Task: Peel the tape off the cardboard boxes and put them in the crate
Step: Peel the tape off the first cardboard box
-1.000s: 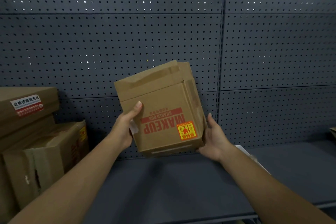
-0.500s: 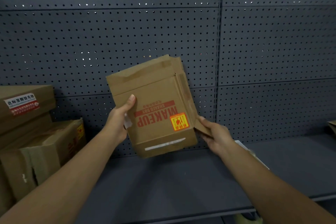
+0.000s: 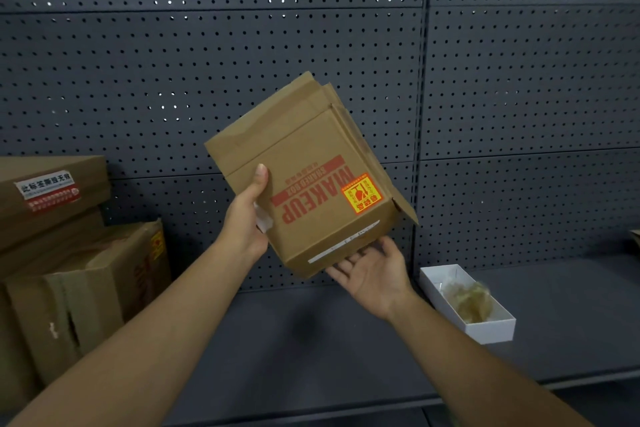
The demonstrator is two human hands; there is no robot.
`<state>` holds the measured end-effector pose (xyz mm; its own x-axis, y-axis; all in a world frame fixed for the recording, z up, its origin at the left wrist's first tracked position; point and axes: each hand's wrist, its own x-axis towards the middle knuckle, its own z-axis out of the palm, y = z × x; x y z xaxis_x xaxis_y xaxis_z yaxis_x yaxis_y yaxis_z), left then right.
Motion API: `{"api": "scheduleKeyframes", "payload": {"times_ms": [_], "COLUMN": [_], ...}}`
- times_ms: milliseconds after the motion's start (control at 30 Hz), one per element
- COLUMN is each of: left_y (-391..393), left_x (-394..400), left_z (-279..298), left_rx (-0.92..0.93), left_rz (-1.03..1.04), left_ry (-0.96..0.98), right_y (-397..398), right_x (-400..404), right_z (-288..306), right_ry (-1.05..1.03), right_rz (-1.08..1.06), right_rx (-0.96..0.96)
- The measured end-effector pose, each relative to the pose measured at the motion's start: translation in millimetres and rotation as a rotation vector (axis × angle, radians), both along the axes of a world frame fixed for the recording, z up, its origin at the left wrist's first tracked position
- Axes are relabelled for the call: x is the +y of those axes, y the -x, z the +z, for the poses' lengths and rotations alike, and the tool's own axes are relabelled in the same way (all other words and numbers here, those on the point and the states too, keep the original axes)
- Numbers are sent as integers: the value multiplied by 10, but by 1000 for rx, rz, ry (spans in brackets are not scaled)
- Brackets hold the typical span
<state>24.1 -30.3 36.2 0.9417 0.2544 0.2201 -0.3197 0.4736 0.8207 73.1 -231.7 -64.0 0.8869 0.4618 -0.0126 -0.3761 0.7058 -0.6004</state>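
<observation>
The fingers of the left hand (image 3: 244,225) are hidden behind the cardboard box (image 3: 304,180); only the thumb is seen on its printed face. The fingertips of the right hand (image 3: 372,272) are covered by the box's lower edge. The small print on the orange sticker (image 3: 362,193) cannot be read. The stacked boxes (image 3: 69,270) are cut off by the left edge. The brownish contents of the white tray (image 3: 485,328) are blurred and cannot be identified.
</observation>
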Motion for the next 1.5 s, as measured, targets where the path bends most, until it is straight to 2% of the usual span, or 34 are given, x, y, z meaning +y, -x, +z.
{"api": "scheduleKeyframes", "payload": {"times_ms": [67, 167, 367, 533, 1067, 1333, 1433, 1500], "left_y": [-7, -14, -31, -63, -50, 25, 43, 62], "left_x": [-53, -93, -6, -14, -5, -27, -19, -8], "left_z": [35, 86, 51, -11, -84, -176, -146, -107], "left_rx": [-15, -20, -20, -6, 27, 52, 64, 60], "left_rz": [-16, -23, -3, -10, -5, -9, -12, -12], "left_ry": [45, 40, -66, -76, -28, -14, 13, 34], "right_y": [41, 104, 29, 25, 45, 99, 90, 114], "right_x": [103, 266, 235, 218, 262, 293, 263, 234], "right_z": [-53, -118, -17, 12, 126, 222, 233, 203], "right_ry": [-56, -12, -75, -109, 167, 474, 455, 329], "right_rz": [65, 73, -229, -223, -221, -353, -376, -373], "right_rx": [8, -31, 2, 29, 12, 9, 16, -12]}}
